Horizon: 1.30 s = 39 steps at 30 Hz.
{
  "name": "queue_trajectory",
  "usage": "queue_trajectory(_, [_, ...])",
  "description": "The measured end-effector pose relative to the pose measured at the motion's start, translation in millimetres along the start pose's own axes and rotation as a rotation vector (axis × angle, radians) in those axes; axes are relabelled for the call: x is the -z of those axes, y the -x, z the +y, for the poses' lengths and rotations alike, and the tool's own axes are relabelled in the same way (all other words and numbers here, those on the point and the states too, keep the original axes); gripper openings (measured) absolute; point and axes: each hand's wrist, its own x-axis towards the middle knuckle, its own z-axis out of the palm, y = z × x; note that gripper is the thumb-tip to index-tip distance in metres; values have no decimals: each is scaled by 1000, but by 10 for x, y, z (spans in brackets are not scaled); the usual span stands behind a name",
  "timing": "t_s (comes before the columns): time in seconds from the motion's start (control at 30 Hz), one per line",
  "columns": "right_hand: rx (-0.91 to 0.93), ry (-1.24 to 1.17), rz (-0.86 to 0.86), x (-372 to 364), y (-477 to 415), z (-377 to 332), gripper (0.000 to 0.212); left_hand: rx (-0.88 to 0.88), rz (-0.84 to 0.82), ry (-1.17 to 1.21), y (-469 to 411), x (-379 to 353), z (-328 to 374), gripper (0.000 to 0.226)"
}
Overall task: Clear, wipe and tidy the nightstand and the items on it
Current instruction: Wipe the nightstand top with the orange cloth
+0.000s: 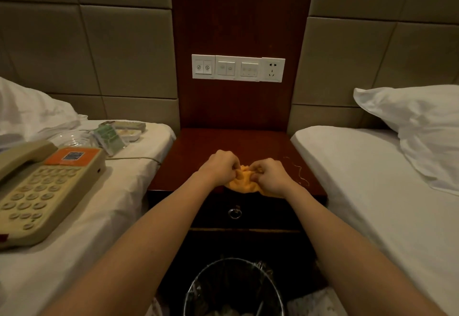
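Note:
A dark red wooden nightstand (223, 141) stands between two beds. At its front edge lies a bunched orange cloth (244, 182). My left hand (221, 166) and my right hand (269, 174) both pinch the cloth with curled fingers, side by side. A thin pale thread or cord (299, 174) lies on the nightstand's right part. On the left bed sit a beige telephone (42, 191) with its cord running toward the nightstand, a glass ashtray (72, 139), a green packet (110, 138) and a small white tray (129, 132).
A wire wastebasket (233, 288) with a plastic liner stands on the floor below the nightstand's drawer, which has a ring handle (234, 212). A white switch and socket panel (238, 68) is on the wooden back wall. A white pillow (417, 127) lies on the right bed.

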Motion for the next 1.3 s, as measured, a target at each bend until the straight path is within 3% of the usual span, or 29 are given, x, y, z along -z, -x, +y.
queue_trajectory(0.4, [-26,-2,142,346,-1160,674,26,-20,97,-4,-1447,-69,-26,27])
queue_trajectory(0.87, [-68,185,278,576,-2665,1788,26,-57,167,-19,-3340,-636,-217,27])
queue_trajectory(1.3, [-144,70,215,534,-3002,2133,26,-28,71,-23,-3808,-761,-333,31])
